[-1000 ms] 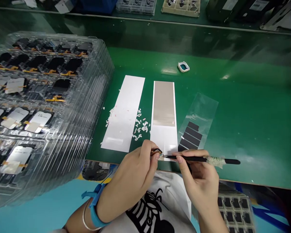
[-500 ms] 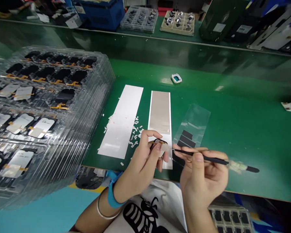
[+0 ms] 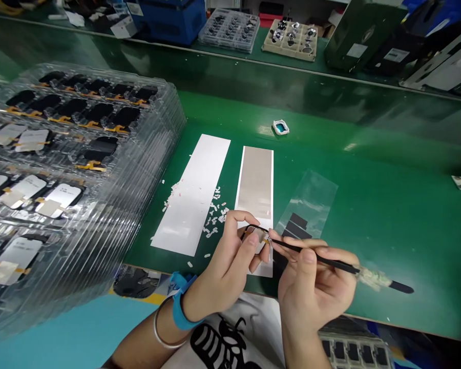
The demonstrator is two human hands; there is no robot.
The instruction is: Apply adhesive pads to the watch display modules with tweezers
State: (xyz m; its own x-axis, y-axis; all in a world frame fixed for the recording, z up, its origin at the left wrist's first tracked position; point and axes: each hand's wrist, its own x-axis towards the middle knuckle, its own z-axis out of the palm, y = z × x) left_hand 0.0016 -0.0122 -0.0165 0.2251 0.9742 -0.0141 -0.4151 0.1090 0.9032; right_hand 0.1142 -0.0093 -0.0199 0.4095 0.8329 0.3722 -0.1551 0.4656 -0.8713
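Observation:
My left hand (image 3: 226, 266) is closed round a small dark part with a pale face (image 3: 256, 233), held just above the near table edge. My right hand (image 3: 315, 287) pinches black tweezers (image 3: 330, 263) whose tip touches the part's right side; a wad of pale tape wraps the tweezers' rear end. Under the hands lie a white strip (image 3: 194, 192), a strip with a grey-brown sheet (image 3: 255, 182) and a clear film carrying black rectangles (image 3: 299, 225). Small white scraps (image 3: 215, 215) are scattered between the strips.
A tall stack of clear blister trays (image 3: 149, 154) with dark and silver parts fills the left. A small white-framed piece (image 3: 280, 127) lies further back on the green mat. Bins, trays and boxes line the far side (image 3: 290, 38). Another tray (image 3: 353, 351) sits below the table edge.
The view has tilted slightly upward. Both hands have stayed together near the table edge; the tweezers' tip has closed in on the part held in my left hand.

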